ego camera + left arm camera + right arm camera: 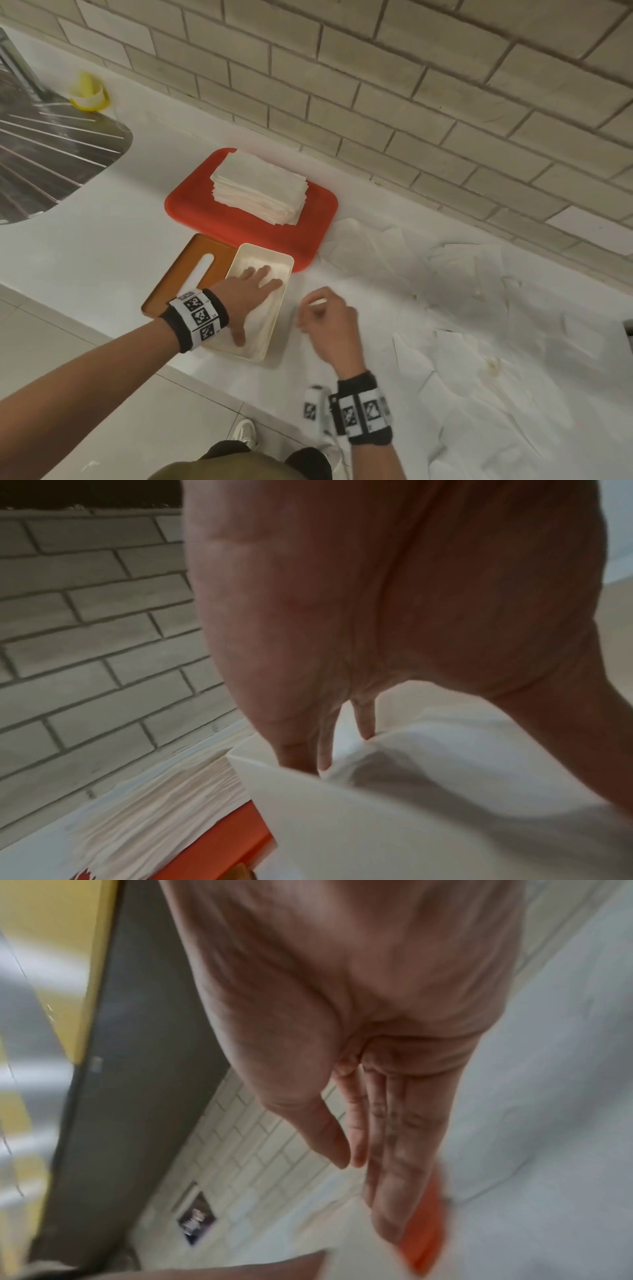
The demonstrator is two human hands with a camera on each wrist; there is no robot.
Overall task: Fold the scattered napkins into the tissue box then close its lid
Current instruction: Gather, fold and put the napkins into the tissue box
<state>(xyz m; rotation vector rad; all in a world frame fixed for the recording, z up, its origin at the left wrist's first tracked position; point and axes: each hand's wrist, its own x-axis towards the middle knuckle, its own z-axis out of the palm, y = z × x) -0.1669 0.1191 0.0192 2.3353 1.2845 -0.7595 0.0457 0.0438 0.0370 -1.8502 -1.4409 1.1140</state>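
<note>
The cream tissue box (265,250) stands open near the counter's front edge. My left hand (260,284) lies inside it, fingers spread flat, pressing a white napkin (264,323) down. The left wrist view shows the left hand (342,615) with fingertips (323,758) on the crumpled napkin (428,764) above the box wall (342,831). The orange-brown slotted lid (176,284) lies flat against the box's left side. My right hand (323,315) hovers just right of the box and holds nothing; in the right wrist view the right hand (377,1123) shows straight fingers. Several loose napkins (462,274) lie scattered to the right.
A red tray (205,209) behind the box carries a tall stack of folded napkins (260,185). A steel sink drainboard (44,144) and a yellow object (89,94) are at the far left. A brick wall (376,85) backs the counter. The floor lies below the front edge.
</note>
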